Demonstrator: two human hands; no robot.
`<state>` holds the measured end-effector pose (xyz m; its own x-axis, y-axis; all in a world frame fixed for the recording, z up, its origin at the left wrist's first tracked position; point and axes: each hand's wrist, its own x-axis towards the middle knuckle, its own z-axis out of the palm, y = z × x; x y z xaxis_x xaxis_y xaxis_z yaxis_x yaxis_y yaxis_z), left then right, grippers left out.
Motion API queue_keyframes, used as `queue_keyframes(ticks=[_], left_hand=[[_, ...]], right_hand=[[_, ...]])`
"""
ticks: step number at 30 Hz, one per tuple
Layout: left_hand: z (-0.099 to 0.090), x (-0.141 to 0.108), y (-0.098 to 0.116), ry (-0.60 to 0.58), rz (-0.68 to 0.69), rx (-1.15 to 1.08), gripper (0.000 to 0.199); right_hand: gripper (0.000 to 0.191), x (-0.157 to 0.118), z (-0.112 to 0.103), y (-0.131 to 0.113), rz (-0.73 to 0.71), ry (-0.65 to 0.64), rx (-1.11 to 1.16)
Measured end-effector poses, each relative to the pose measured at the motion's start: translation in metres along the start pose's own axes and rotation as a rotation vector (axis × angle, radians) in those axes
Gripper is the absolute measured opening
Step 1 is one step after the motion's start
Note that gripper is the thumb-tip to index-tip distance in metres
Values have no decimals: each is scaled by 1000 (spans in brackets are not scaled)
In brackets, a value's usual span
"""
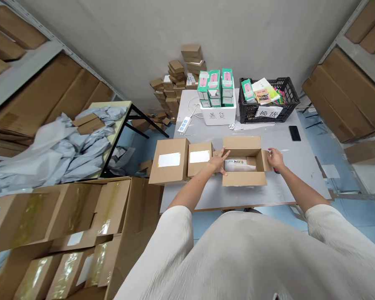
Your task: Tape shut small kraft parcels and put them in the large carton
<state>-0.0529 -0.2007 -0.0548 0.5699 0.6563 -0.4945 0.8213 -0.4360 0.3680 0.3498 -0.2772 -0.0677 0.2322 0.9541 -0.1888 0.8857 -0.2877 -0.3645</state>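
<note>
While the left grip (pixel 218 161) spreads its fingers loosely at the 9 o'clock end of an open box (pixel 244 179), the right grip (pixel 275 158) curls against the end flap (pixel 266 161) at 3 o'clock; whether it pinches that cardboard, I cannot tell. A small red item (pixel 276 170) shows below the right palm, too covered to identify. Inside the box lies a white package (pixel 239 165), its print too small to read, and the left hand partly hides the near end. Both forearms angle inward, the left from 7 o'clock, the right from 4. Around the box on the bench (pixel 278 189) sit a smaller carton (pixel 197 166) and a larger carton (pixel 171 173) at 9 o'clock, a white bin (pixel 217 121) at 11, a black crate (pixel 248 112) at 1 and a phone (pixel 295 133) at 2.
</note>
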Motion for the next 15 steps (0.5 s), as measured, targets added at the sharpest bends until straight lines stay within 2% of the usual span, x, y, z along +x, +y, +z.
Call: queue_keyframes(ticks=[3, 8, 12, 15], left_hand=[[2, 0, 0, 14, -1, 1, 167], [10, 2, 0, 41, 18, -16, 168], [13, 3, 3, 65, 11, -35, 170], [11, 3, 6, 55, -11, -13, 171]], right_hand=[[60, 0, 1, -6, -39, -34, 3], [54, -2, -23, -30, -106, 108, -84], [52, -3, -38, -82, -303, 104, -129], [50, -3, -27, -129, -493, -91, -112]])
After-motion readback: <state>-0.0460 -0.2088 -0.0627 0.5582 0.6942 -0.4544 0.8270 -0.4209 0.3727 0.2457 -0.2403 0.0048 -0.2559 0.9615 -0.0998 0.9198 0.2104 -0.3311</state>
